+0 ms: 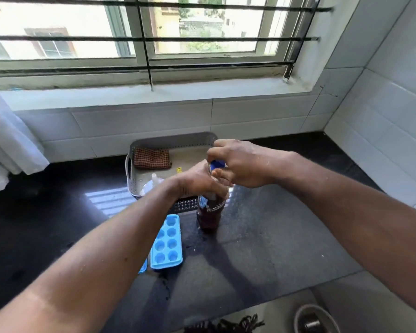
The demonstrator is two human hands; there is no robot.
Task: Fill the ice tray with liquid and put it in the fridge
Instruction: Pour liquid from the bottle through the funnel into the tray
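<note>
A light blue ice tray [166,243] with round cups lies on the dark counter [262,236], its cups looking dry. Just right of it stands a bottle of dark liquid [209,212] with a blue label. My left hand [197,181] is wrapped around the bottle's neck. My right hand [240,162] pinches the blue cap [217,164] on top of the bottle. A sliver of a second blue piece [142,266] shows under my left forearm, mostly hidden.
A grey plastic basket [139,152] sits behind the bottle against the tiled wall, holding a checked cloth [151,158] and a clear bottle [154,181]. A white curtain [7,140] hangs at left. A round bowl [315,319] sits at bottom right.
</note>
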